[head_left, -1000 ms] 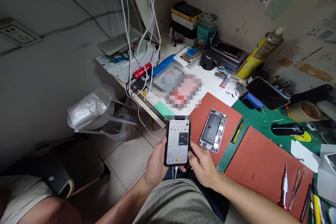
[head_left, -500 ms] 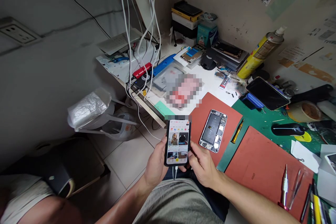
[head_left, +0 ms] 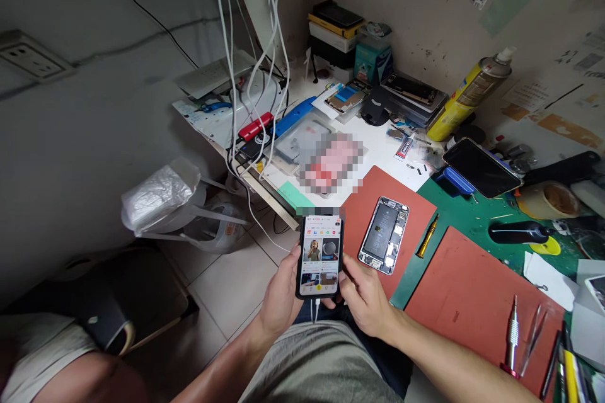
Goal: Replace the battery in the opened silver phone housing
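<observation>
A smartphone (head_left: pixel 319 264) in a black case is held upright over my lap, its screen lit with rows of pictures. My left hand (head_left: pixel 282 289) is closed round its left side. On the opposite edge, my right hand (head_left: pixel 363 293) grips it with the thumb near the lower right corner. A white charging cable (head_left: pixel 317 306) is plugged into the phone's bottom. Beyond my right hand lies an opened phone (head_left: pixel 384 235) with its battery and inner parts bare, on a reddish-brown mat (head_left: pixel 354 201). Beside it rests a gold screwdriver (head_left: pixel 427 236).
A second reddish-brown mat (head_left: pixel 472 296) carries a silver screwdriver (head_left: pixel 513 330) and tweezers (head_left: pixel 534 334). A yellow spray can (head_left: pixel 466 97) leans at the back right near a dark-screened phone (head_left: pixel 483 167). White cables (head_left: pixel 274 31) hang at the desk's left end. Another person's knee (head_left: pixel 94 381) shows lower left.
One picture at the right of the phone's screen now looks different. My hands and the phone stay in place.
</observation>
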Motion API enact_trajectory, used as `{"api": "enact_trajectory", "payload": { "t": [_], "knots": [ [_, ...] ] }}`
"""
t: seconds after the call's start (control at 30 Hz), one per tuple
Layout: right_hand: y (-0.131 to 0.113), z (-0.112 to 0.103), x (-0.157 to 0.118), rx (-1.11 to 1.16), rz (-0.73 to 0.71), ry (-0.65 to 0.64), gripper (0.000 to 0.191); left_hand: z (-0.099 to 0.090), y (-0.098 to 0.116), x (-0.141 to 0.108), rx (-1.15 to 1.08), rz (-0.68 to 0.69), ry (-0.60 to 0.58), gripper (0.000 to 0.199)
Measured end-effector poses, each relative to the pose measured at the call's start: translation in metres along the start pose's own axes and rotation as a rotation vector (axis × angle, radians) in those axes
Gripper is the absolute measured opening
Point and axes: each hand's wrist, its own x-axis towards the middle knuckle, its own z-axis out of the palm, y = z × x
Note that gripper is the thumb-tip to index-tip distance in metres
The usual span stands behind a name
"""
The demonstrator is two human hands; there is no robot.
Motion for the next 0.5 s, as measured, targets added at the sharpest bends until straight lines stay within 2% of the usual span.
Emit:
{"api": "enact_trajectory", "payload": {
  "t": [0.5],
  "knots": [
    [0.0001, -0.0014, -0.0006, -0.008, -0.011, 0.003, 0.024, 0.0002, 0.0006, 0.0004, -0.007, -0.015, 0.016, 0.063]
  ]
}}
